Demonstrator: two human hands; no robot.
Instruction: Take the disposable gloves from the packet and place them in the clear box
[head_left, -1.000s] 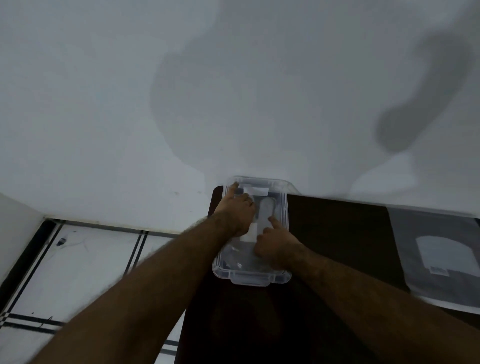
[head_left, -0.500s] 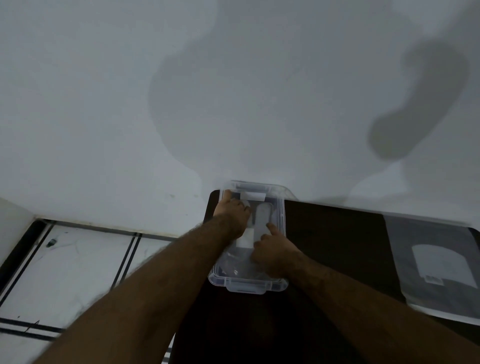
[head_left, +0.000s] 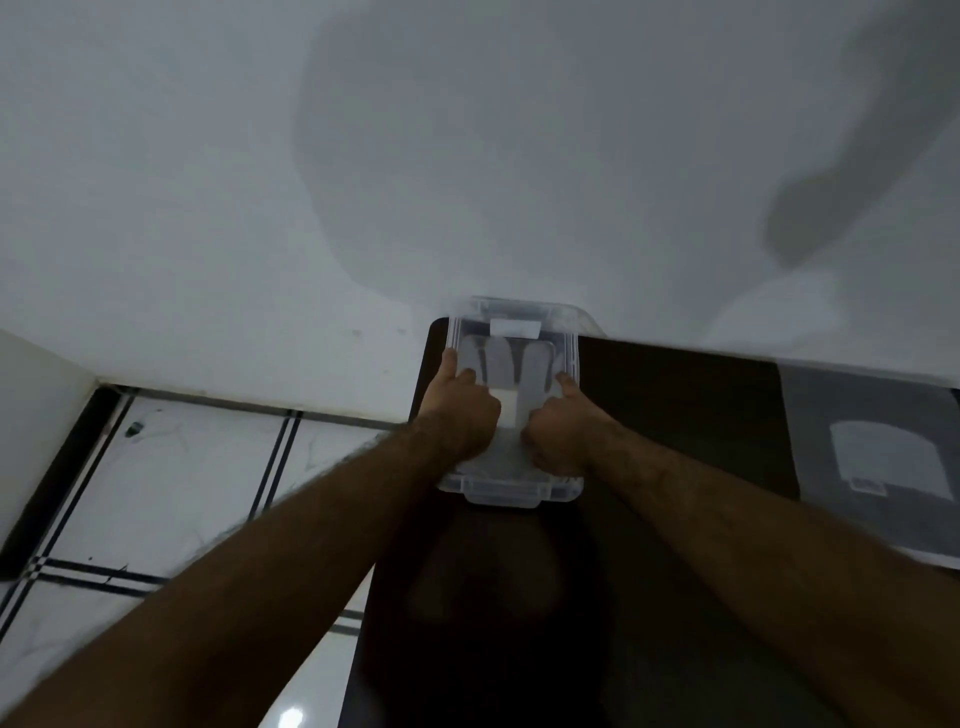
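The clear box (head_left: 570, 338) stands at the far left corner of the dark table (head_left: 675, 415), against the wall. Pale disposable gloves (head_left: 511, 364) lie flat inside it, fingers pointing away from me. My left hand (head_left: 460, 415) is curled over the box's left rim, with the thumb along the outside edge. On the right rim, my right hand (head_left: 556, 436) is curled the same way, one finger raised against the wall of the box. The glove packet (head_left: 883, 457), grey with a white patch, lies flat at the table's right edge.
A white wall rises directly behind the box and table. White floor tiles (head_left: 182, 467) with dark lines lie below the table's left edge. The box has a latch tab (head_left: 501, 496) on its near end.
Both hands have moved out from the middle of the box to its left and right rims, which uncovers the gloves lying inside.
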